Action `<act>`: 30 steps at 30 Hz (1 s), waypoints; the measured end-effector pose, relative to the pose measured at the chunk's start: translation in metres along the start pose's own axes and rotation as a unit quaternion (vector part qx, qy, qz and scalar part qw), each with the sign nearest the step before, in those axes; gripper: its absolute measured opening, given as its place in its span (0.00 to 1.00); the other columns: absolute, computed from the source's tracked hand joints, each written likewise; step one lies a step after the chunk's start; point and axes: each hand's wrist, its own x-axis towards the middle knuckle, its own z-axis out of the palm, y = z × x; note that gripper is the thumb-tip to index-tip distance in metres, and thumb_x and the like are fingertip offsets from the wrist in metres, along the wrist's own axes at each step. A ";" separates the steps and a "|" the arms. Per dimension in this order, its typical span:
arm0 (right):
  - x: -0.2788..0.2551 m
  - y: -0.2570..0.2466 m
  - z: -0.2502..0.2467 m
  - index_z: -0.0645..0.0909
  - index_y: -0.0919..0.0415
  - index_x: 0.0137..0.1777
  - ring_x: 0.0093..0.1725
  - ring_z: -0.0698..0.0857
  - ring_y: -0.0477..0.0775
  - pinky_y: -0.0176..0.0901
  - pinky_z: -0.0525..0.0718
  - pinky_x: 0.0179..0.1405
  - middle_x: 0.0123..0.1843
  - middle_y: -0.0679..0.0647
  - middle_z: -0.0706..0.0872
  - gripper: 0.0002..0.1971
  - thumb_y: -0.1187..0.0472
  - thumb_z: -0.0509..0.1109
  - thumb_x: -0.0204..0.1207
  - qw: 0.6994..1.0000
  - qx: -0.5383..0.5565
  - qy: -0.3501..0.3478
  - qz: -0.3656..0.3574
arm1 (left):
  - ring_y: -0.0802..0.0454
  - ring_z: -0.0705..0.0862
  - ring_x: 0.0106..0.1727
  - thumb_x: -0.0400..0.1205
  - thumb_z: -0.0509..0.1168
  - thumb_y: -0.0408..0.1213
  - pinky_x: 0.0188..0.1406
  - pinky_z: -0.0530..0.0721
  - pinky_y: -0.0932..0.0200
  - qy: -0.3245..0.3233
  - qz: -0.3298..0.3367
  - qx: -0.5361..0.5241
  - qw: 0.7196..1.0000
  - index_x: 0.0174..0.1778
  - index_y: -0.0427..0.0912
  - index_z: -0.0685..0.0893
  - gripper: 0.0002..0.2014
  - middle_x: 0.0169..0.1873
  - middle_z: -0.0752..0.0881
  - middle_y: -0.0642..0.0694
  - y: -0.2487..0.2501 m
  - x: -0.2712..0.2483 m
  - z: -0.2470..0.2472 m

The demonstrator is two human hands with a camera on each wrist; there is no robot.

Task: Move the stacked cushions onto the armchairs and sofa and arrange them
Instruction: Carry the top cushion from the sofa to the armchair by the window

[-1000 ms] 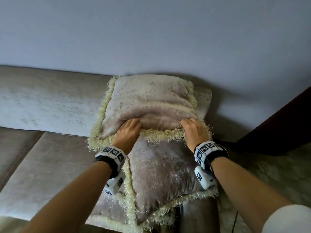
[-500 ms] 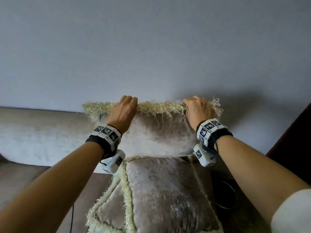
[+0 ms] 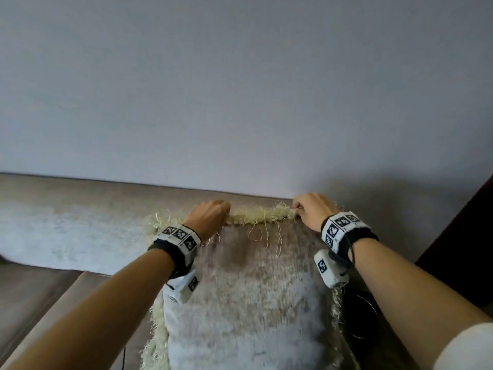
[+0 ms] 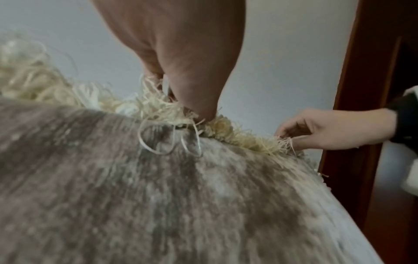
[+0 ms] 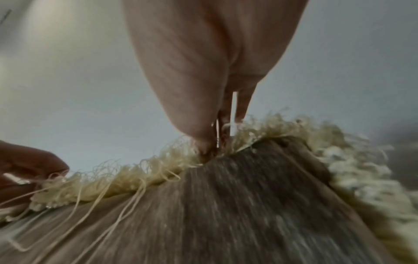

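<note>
Head view shows the cushion [image 3: 248,297] hanging upright below both hands, held by its fringed top edge [image 3: 260,217] so it can be set against the sofa backrest [image 3: 80,209] just beyond them. Left hand [image 3: 210,217] and right hand [image 3: 312,212] each pinch that fringe, apart, probably to keep the cushion square.

left hand [image 4: 181,59] pinches cream fringe [image 4: 158,110] at cushion [image 4: 158,196] top edge; right hand [image 4: 334,128] pinches same fringe further along, dark wood frame [image 4: 361,89] behind it.
</note>
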 end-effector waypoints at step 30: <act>0.016 -0.028 0.035 0.80 0.52 0.48 0.43 0.79 0.51 0.54 0.76 0.63 0.42 0.47 0.82 0.35 0.21 0.51 0.72 0.998 -0.044 0.019 -0.037 | 0.55 0.75 0.37 0.65 0.51 0.80 0.43 0.78 0.55 -0.121 -0.058 -0.005 0.991 0.43 0.48 0.71 0.35 0.38 0.75 0.54 -0.046 -0.010 0.011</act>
